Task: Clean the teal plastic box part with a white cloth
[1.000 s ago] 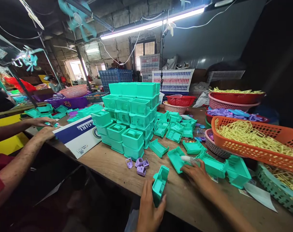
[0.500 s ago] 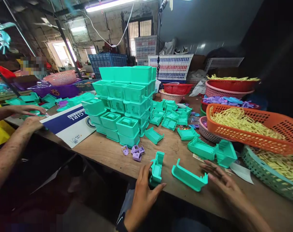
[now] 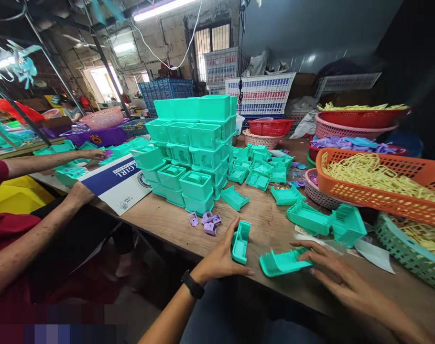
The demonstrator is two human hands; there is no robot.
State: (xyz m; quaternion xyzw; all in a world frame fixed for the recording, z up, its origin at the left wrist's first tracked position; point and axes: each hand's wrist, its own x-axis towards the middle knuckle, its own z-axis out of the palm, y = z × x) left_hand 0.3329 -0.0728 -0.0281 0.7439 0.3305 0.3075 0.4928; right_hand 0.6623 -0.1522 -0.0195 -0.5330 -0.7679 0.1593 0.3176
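My left hand grips a small teal plastic part and holds it on edge near the front of the wooden table. To its right my right hand rests its fingers on a second teal part lying open side up. Several small purple clips lie just beyond my left hand. Behind them rises a big stack of teal boxes. More loose teal parts are scattered across the middle of the table.
An orange basket of yellow pieces and red and pink baskets line the right side. A teal basket sits at the front right. At the left a co-worker's hand and forearm work beside a blue-and-white carton.
My right hand has closed onto the flat teal part and drawn it nearer. My left hand has tilted its teal part. The co-worker's hand has reached further right.
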